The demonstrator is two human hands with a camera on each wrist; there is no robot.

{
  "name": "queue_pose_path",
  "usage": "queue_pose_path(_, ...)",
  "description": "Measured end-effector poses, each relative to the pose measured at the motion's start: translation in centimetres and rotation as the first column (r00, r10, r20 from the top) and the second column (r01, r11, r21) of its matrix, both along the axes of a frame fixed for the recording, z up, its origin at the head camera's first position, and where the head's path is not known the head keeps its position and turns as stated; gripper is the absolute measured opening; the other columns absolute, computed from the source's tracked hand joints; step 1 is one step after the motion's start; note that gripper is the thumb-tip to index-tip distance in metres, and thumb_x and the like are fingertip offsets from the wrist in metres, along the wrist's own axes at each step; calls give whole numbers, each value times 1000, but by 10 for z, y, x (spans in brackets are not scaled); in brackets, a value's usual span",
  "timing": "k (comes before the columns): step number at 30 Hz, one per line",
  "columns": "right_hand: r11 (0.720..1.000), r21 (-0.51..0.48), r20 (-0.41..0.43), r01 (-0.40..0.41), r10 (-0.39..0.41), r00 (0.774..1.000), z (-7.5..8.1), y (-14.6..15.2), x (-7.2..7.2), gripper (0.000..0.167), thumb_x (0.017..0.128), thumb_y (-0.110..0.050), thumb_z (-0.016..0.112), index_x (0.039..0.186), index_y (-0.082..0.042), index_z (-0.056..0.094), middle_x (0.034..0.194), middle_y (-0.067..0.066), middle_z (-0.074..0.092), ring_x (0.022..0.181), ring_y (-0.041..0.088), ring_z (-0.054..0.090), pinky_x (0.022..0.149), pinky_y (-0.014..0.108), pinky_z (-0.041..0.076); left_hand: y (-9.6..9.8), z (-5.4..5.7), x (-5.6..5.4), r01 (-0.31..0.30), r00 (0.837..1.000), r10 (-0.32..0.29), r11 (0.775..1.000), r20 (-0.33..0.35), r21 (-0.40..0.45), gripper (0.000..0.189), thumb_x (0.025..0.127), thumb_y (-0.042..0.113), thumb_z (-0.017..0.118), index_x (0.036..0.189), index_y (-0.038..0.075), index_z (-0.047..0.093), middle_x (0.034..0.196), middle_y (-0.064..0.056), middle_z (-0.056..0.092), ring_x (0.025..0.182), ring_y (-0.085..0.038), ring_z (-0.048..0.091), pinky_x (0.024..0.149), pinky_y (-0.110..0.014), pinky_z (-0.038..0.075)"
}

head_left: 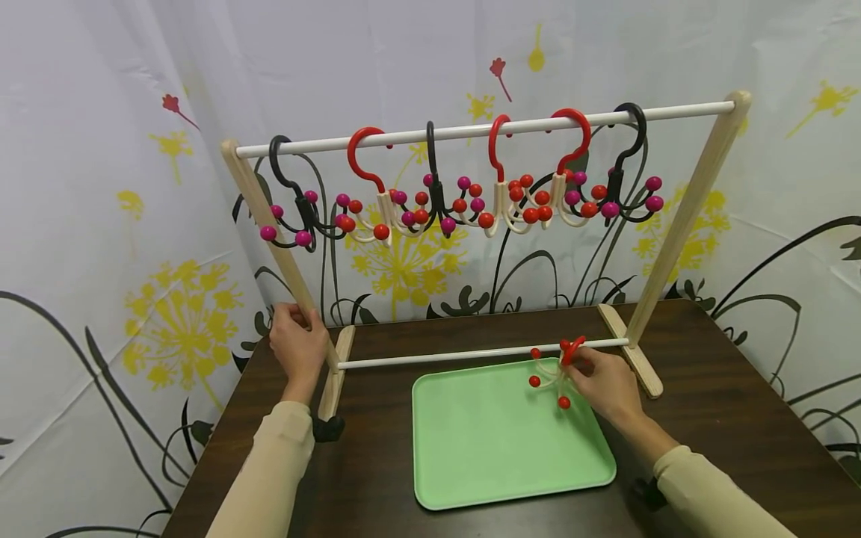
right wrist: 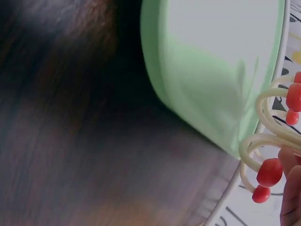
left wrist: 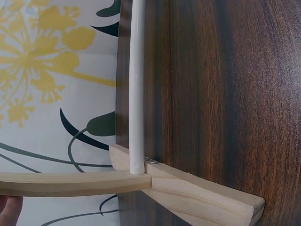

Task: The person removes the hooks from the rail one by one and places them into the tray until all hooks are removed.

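Note:
My left hand (head_left: 299, 347) grips the left wooden upright (head_left: 285, 261) of a hanging rack, low down; in the left wrist view only a fingertip (left wrist: 11, 209) shows against the wood. Over the far right part of a green tray (head_left: 498, 448), my right hand (head_left: 608, 385) holds a multi-arm hanger (head_left: 572, 349) by its red hook. Its curved cream arms end in red balls, seen close in the right wrist view (right wrist: 270, 172). From the white top rod (head_left: 460, 132) hang several similar hangers, some red and cream (head_left: 499, 153), others black with magenta balls (head_left: 289, 179).
A white lower rod (head_left: 430, 359) joins the rack's wooden feet (head_left: 642, 366) behind the tray. The dark wooden table (head_left: 377, 448) carries everything. A patterned white curtain (head_left: 134, 75) hangs close behind the rack.

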State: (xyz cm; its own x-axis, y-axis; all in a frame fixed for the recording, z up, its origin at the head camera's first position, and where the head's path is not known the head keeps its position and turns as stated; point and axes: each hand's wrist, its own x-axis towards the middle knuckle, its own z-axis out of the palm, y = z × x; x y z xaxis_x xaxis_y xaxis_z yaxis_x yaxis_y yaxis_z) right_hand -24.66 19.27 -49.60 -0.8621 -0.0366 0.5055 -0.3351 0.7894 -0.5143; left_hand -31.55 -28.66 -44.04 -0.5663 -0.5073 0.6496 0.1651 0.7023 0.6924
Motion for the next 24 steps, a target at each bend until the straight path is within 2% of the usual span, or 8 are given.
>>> queue_pose_path(8, 996, 77, -24, -33, 34, 999, -4, -12, -1, 14, 79, -18, 81, 92, -18, 74, 77, 2, 72, 58, 13, 60, 44, 31, 40, 0, 1, 0, -7, 1000, 7, 1000, -6, 5, 19, 86, 10, 67, 95, -3, 57, 83, -18, 58, 78, -36, 58, 73, -55, 42)
queue_pose_path(12, 995, 88, -38, -36, 40, 998, -6, -14, 0, 16, 80, -19, 81, 94, -16, 74, 80, 4, 73, 61, 17, 64, 45, 31, 43, 0, 0, 0, -5, 1000, 5, 1000, 4, 2, 19, 86, 12, 67, 95, -2, 57, 83, -17, 59, 79, -36, 59, 73, -55, 42)
queue_pose_path(18, 996, 82, -9, -42, 43, 999, -5, -13, 2, 17, 80, -17, 80, 95, -11, 74, 82, 6, 73, 62, 19, 64, 46, 33, 43, 0, -1, 0, -2, 1000, 2, 1000, 1, 0, 20, 86, 12, 67, 96, -2, 57, 83, -18, 59, 78, -36, 59, 74, -55, 42)
queue_pose_path(24, 994, 101, 22, -52, 50, 999, -3, -12, 2, 14, 82, -20, 80, 94, -14, 74, 81, 3, 73, 64, 17, 65, 47, 32, 42, 0, -1, 0, -3, 1000, 3, 1000, -14, -4, 20, 86, 11, 67, 96, -3, 57, 83, -18, 59, 78, -37, 59, 74, -55, 42)
